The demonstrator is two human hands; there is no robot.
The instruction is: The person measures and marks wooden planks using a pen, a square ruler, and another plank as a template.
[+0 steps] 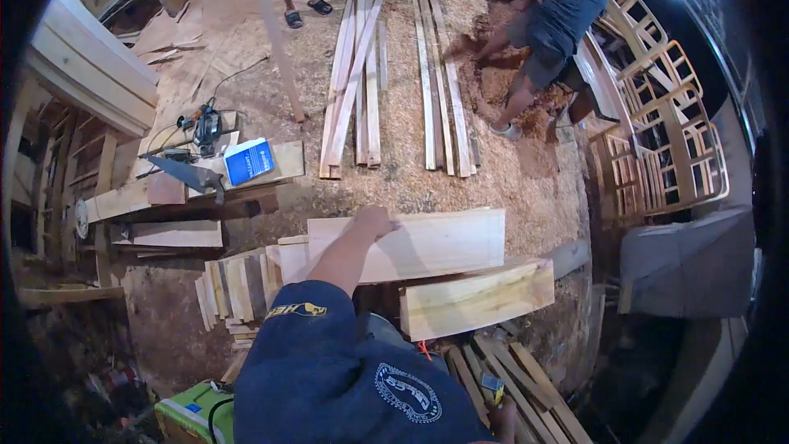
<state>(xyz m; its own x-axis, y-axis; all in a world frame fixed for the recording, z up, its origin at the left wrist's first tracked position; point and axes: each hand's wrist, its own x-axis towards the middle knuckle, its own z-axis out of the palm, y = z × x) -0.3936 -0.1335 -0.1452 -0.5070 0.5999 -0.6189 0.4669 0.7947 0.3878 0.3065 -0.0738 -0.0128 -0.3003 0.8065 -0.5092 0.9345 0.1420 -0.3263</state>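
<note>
Just ahead, a board (448, 240) runs left to right under the nearer left hand (374, 223), its grip curled at the far edge, hold unclear, while the right hand (504, 417) clasps a tape measure (493, 388).

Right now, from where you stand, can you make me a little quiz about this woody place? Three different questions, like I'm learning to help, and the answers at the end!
1. Pick one: what lies beside the saw?
A) a red bucket
B) a blue and white packet
C) a football

2. True or false: the left hand is on the saw.

3. Fill in the blank: all around the long wooden strips lie lots of wood ____.

Key: 1 B; 2 false, it is over by the wide, pale board; 3 shavings.
</note>
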